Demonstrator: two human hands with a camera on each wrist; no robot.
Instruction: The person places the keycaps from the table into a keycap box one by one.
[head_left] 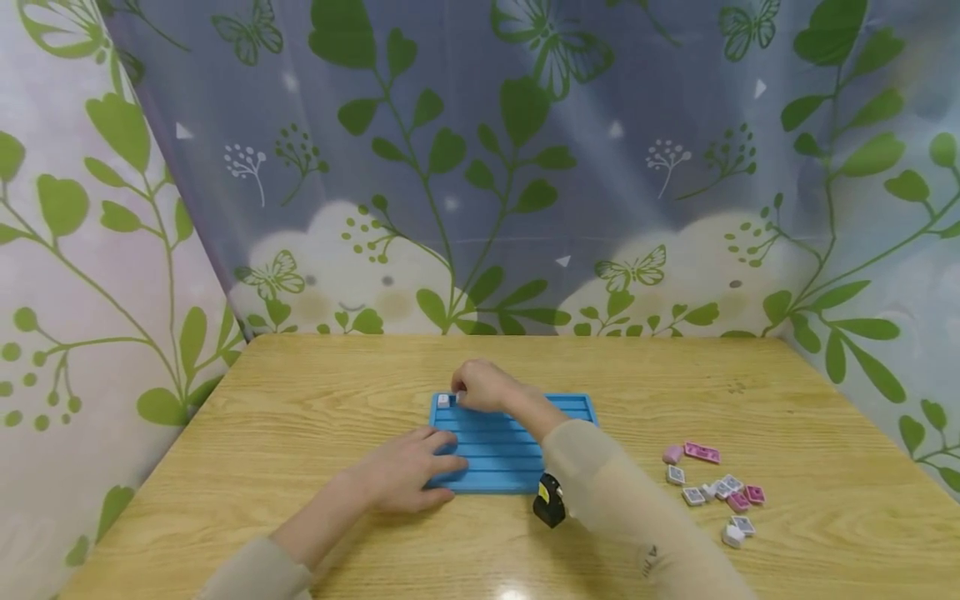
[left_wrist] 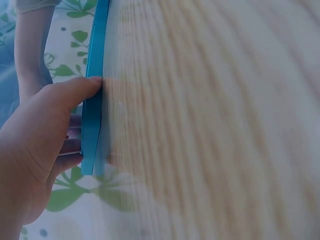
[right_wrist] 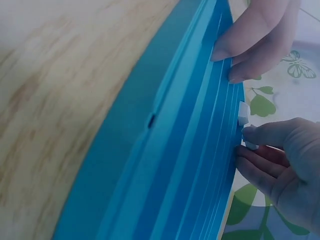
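A blue ridged tray [head_left: 495, 454] lies flat on the table. My right hand [head_left: 483, 387] is over its back row, and thumb and fingers pinch a small white keycap [right_wrist: 251, 145] there, partly covered by the fingertips. Just left of it, a white keycap [head_left: 443, 401] sits in the back left corner of the tray. My left hand [head_left: 408, 471] rests on the tray's front left part, its fingers spread over the ridges. In the left wrist view, the left thumb touches the tray's outer wall [left_wrist: 91, 132].
To the right, several loose white and pink keycaps [head_left: 723, 487] are scattered on the wooden table [head_left: 337, 375], with a longer pink key [head_left: 702, 452] behind them. A black object with a yellow label [head_left: 550, 502] appears by the right forearm. Patterned cloth [head_left: 480, 167] hangs behind.
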